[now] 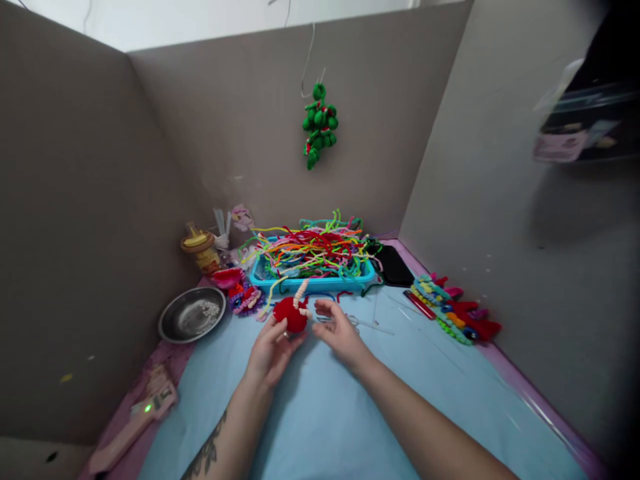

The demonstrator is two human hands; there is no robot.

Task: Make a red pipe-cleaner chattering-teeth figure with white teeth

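A round red crocheted piece [289, 316] with pale pink curled strands [299, 298] on its right side is held in my left hand [273, 348], between thumb and fingers. My right hand [341, 333] is just to the right of it, fingers apart and curved, with a small gap between it and the piece. Beyond both hands stands a blue tray [310, 287] heaped with many-coloured fuzzy strands [320, 250]. Partly behind my right hand lie scissors [353, 321] on the light blue cloth [320, 413].
At left are a metal bowl [173, 327] with small pale bits, a pink glue gun [135, 423] with a green light, and a yellow-brown cup [201, 248]. Colourful crocheted pieces [453, 310] and a black phone [393, 265] lie right. A green crocheted ornament [320, 127] hangs on the grey partition.
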